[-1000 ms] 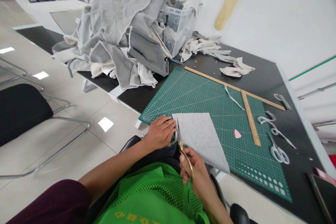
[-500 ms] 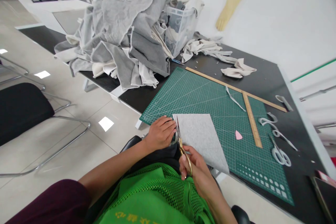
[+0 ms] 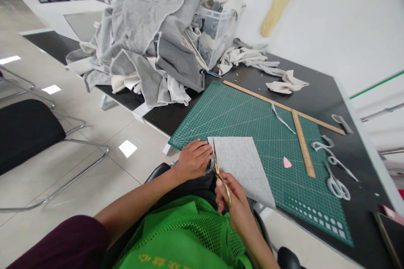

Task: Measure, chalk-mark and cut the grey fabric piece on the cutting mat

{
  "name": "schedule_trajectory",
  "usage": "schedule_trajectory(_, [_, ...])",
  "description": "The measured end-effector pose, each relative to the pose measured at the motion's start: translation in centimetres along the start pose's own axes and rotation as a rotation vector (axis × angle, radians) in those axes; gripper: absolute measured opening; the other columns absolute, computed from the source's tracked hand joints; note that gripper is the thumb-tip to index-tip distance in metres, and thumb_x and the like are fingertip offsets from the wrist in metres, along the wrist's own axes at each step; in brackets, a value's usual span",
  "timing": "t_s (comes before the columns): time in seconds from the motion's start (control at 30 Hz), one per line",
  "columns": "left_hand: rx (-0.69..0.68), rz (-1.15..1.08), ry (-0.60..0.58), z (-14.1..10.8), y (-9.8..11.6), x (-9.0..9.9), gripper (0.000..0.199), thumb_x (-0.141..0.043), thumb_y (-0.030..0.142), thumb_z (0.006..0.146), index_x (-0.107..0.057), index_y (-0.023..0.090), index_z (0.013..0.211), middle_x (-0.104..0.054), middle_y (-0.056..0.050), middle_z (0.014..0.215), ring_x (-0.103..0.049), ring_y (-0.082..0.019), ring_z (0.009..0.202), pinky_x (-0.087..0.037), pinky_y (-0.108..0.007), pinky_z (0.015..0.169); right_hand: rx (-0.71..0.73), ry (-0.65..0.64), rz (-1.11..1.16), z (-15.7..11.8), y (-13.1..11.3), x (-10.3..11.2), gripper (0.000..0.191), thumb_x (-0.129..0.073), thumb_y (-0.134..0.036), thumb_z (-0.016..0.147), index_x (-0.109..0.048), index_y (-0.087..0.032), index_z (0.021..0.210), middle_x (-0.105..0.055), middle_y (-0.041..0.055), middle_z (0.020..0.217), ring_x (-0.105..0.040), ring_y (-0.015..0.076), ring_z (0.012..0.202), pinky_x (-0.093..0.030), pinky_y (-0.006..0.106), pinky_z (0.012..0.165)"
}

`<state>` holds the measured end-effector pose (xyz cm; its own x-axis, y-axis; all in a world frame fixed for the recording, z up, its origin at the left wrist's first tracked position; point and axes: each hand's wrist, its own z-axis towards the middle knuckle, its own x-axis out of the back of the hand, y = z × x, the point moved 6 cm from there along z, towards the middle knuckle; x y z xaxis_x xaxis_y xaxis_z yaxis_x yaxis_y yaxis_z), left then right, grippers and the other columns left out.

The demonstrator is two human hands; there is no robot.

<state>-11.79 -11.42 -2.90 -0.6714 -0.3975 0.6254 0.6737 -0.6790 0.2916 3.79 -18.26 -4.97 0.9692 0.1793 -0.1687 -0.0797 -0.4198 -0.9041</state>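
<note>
A light grey cloth piece (image 3: 241, 159) lies over the near edge of the green cutting mat (image 3: 236, 113), and its lower corner hangs past that edge. My right hand (image 3: 233, 193) grips gold-handled scissors (image 3: 217, 169), whose blades point away from me along the cloth's left side. A narrow strip of cloth shows to the left of the blades. Over that strip lies my left hand (image 3: 195, 159), fingers stretched and close together, just left of the blades. Its thumb and whatever is under the palm are hidden.
A wooden T-shaped ruler (image 3: 303, 143), a pink triangular chalk (image 3: 286, 162) and white-handled scissors (image 3: 338, 187) lie to the right. Heaped grey cloth (image 3: 142, 38) and a clear bin (image 3: 217, 29) stand at the back left. A black chair (image 3: 30, 134) is on the left.
My right hand's fingers have shifted slightly around the scissors' handles. The left hand and the cloth look almost unchanged.
</note>
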Motion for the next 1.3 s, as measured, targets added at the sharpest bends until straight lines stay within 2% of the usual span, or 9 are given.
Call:
schedule_trajectory(0.57, [-0.019, 0.007, 0.028, 0.02, 0.11, 0.07, 0.025, -0.063, 0.018, 0.093, -0.070, 0.019, 0.116, -0.076, -0.006, 0.115, -0.071, -0.024, 0.110, -0.055, -0.047, 0.106, 0.008, -0.009, -0.041, -0.04, -0.25, -0.47, 0.034, -0.065, -0.053, 0.095, -0.055, -0.022, 0.105, -0.043, -0.0102, 0.060, -0.039, 0.0067, 0.045, -0.031, 0.019, 0.043])
schedule_trajectory(1.0, [-0.021, -0.012, 0.045, 0.13, 0.31, 0.22, 0.024, -0.064, 0.017, 0.092, -0.069, 0.018, 0.116, -0.076, -0.006, 0.114, -0.071, -0.022, 0.107, -0.056, -0.045, 0.105, -0.009, -0.004, -0.048, -0.06, -0.29, -0.48, 0.039, -0.066, -0.055, 0.093, -0.054, -0.021, 0.108, -0.042, -0.0106, 0.060, -0.038, 0.0068, 0.045, -0.029, 0.019, 0.042])
schedule_trajectory(1.3, [-0.015, -0.033, 0.065, -0.07, 0.22, 0.19, 0.016, -0.066, 0.015, 0.090, -0.069, 0.019, 0.106, -0.077, -0.005, 0.104, -0.071, -0.021, 0.105, -0.055, -0.044, 0.107, -0.007, -0.006, -0.050, -0.08, -0.17, -0.36, 0.040, -0.066, -0.056, 0.094, -0.054, -0.021, 0.109, -0.043, -0.0108, 0.060, -0.038, 0.0063, 0.045, -0.028, 0.019, 0.042])
